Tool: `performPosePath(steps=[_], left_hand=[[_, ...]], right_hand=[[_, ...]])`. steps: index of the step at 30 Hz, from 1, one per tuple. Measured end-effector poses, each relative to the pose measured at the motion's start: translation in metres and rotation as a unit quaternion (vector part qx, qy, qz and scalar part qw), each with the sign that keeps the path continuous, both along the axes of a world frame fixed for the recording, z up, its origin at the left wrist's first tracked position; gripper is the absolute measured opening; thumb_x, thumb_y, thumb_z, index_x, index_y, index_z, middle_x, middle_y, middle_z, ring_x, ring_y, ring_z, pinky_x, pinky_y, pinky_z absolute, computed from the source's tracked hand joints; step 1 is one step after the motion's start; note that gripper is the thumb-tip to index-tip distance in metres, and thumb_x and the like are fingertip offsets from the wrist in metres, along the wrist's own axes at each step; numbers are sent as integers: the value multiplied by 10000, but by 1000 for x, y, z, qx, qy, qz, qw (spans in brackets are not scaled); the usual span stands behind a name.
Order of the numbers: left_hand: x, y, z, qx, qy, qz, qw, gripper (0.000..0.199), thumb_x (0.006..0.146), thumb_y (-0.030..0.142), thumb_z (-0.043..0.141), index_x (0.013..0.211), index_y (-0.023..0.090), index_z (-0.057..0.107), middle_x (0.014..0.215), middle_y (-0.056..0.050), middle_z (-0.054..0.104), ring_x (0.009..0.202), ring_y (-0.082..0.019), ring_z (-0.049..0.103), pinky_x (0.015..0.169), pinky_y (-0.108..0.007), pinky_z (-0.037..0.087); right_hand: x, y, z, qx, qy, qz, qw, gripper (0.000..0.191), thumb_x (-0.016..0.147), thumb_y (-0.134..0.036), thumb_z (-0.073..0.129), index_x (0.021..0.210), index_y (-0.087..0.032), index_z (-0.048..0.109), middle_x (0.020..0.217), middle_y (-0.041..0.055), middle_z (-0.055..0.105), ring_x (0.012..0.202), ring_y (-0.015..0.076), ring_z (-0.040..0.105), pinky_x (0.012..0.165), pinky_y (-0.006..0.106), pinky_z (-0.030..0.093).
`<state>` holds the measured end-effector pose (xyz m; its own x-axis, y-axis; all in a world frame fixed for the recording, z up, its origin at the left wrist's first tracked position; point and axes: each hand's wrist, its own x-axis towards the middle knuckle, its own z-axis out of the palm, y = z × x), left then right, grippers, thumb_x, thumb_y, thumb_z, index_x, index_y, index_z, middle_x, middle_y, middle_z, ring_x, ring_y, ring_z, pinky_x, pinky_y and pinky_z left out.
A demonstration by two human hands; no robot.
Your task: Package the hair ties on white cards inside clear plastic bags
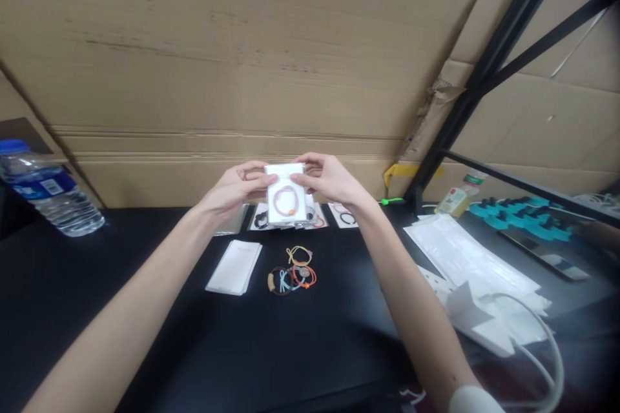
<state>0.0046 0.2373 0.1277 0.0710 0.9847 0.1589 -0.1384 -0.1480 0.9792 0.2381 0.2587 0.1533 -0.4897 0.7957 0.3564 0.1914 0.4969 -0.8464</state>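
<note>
Hiding part of the cards (320, 214) behind it, the packet (286, 208) also covers some fingertips; the yellowish bottle (454, 201) is blurred. Left grip (237, 187) and right grip (327, 179) pinch the packet's upper sides, thumbs in front, holding it between them over the tabletop (271, 348).

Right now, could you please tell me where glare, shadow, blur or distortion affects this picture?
In the head view throughout: the bagged bracelet card looks washed out; pale sheen whitens the stacked sheets at right; soft shadows fall on the black tabletop; the water bottle leans outward, probably wide-angle distortion; the right edge blurs, and its top corner darkens.
</note>
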Motion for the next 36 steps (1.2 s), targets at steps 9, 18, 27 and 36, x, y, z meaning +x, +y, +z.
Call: performPosePath(steps=[9, 18, 27, 36], left_hand=[[-18, 4, 7, 23, 10, 25, 999, 300, 683, 263, 986, 894, 172, 793, 925, -77, 796, 750, -168, 724, 703, -298, 621], [-34, 15, -2, -38, -52, 139, 988, 261, 732, 73, 904, 953, 146, 789, 955, -90, 810, 781, -163, 756, 707, -266, 642], [-24, 25, -25, -31, -38, 99, 994, 299, 676, 180, 967, 900, 152, 772, 931, -95, 793, 737, -165, 740, 695, -297, 634], [-25, 21, -20, -8, 44, 111, 993, 327, 679, 271, 987, 934, 166, 813, 1023, -132, 816, 823, -210, 770, 757, -347, 651]], right_hand=[[12, 2, 7, -47, 32, 21, 998, 288, 891, -308, 810, 1145, -187, 753, 1140, 101, 784, 998, 213, 752, 771, 325, 671], [25, 0, 11, -31, 8, -79, 996, 302, 923, -286, 736, 1204, -220, 649, 1134, 117, 787, 919, 222, 774, 677, 314, 651], [-8, 0, -11, 37, -115, 83, 989, 158, 909, -240, 721, 1048, -225, 647, 974, 46, 792, 868, 194, 767, 722, 313, 633], [-4, 7, -15, 39, -114, 53, 991, 116, 932, -270, 683, 1033, -233, 726, 1053, 56, 790, 946, 212, 755, 705, 320, 629]])
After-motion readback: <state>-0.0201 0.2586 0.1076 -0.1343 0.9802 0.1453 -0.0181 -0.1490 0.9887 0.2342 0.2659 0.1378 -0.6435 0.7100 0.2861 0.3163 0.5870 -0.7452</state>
